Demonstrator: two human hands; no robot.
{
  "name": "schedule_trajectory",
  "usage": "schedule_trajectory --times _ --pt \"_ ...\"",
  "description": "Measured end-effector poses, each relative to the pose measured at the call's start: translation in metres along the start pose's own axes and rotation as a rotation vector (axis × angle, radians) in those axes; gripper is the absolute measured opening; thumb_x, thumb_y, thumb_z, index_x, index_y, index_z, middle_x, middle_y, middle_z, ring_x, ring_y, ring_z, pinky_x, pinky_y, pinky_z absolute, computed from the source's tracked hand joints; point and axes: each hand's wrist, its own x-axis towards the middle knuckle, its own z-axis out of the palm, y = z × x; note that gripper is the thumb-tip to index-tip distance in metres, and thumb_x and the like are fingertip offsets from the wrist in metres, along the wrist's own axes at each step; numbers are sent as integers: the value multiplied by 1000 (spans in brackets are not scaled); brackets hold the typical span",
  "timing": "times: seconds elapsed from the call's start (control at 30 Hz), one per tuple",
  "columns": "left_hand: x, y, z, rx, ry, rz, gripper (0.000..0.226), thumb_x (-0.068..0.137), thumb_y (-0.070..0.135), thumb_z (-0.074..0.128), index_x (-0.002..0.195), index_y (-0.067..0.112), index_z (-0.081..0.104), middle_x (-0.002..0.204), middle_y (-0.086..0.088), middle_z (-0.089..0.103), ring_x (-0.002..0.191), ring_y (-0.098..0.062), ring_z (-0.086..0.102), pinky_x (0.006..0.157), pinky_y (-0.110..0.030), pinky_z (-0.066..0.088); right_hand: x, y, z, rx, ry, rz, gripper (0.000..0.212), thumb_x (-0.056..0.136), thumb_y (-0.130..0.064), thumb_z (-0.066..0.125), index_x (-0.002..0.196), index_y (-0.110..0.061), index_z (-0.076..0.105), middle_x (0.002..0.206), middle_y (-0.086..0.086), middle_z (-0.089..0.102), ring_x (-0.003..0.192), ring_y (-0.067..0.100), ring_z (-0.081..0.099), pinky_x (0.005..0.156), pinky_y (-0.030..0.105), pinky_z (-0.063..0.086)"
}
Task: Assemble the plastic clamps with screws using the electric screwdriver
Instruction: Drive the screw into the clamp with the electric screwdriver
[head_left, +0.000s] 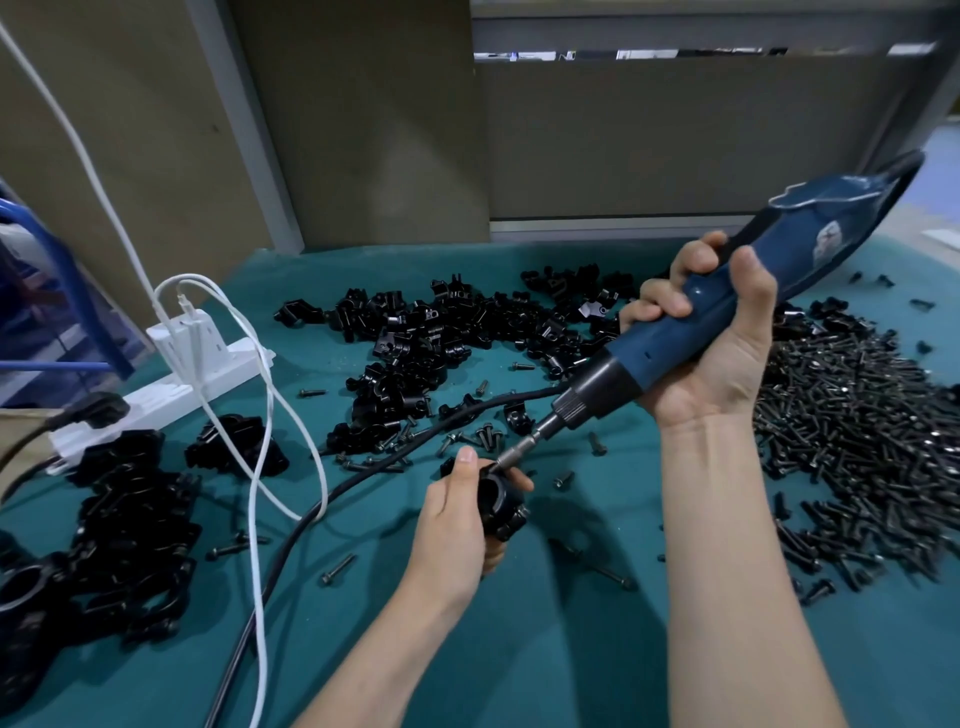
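Note:
My left hand (457, 525) grips a black plastic clamp (501, 506) just above the green table, thumb up along its left side. My right hand (719, 343) holds the blue electric screwdriver (675, 338) tilted down to the left. Its metal bit (511, 457) meets the top of the clamp. The screw under the bit is hidden. A pile of loose black clamp parts (441, 332) lies behind the hands. A big heap of black screws (852, 441) covers the table on the right.
Assembled clamps (124, 525) are heaped at the left. A white power strip (171, 384) with white cables (260, 467) lies at the left, and a black cord (311, 525) crosses the green mat (545, 649). Stray screws (337, 569) are scattered around. Partition walls stand behind.

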Motion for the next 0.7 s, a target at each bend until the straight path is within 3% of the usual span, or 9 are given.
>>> schedule_trajectory --times 0.27,0.47,0.53,0.7 --pt "4 -2 -3 20 0 13 61 106 36 20 80 4 65 38 7 39 31 -6 21 38 -12 18 0 -3 -3 -41 69 -17 50 50 -25 91 87 -18 60 80 -8 63 47 6 49 50 21 45" --pt "8 2 -20 -51 180 4 63 104 45 24 74 10 67 40 5 26 34 -10 18 39 -18 16 -2 -24 -18 77 72 -23 52 47 -21 93 84 -14 58 78 -1 60 50 7 53 51 19 46" --pt "7 1 -19 -27 170 42 58 104 43 26 78 10 67 39 8 32 34 -8 21 37 -17 19 -4 -26 -28 26 176 44 51 45 -28 93 78 -13 58 71 -2 54 52 8 53 51 18 46" --pt "0 -1 -15 70 118 169 35 104 27 35 88 17 65 46 11 43 37 -3 34 38 -16 26 -9 0 -54 -551 617 334 46 67 -52 78 85 -15 59 66 0 60 56 16 56 54 24 51"
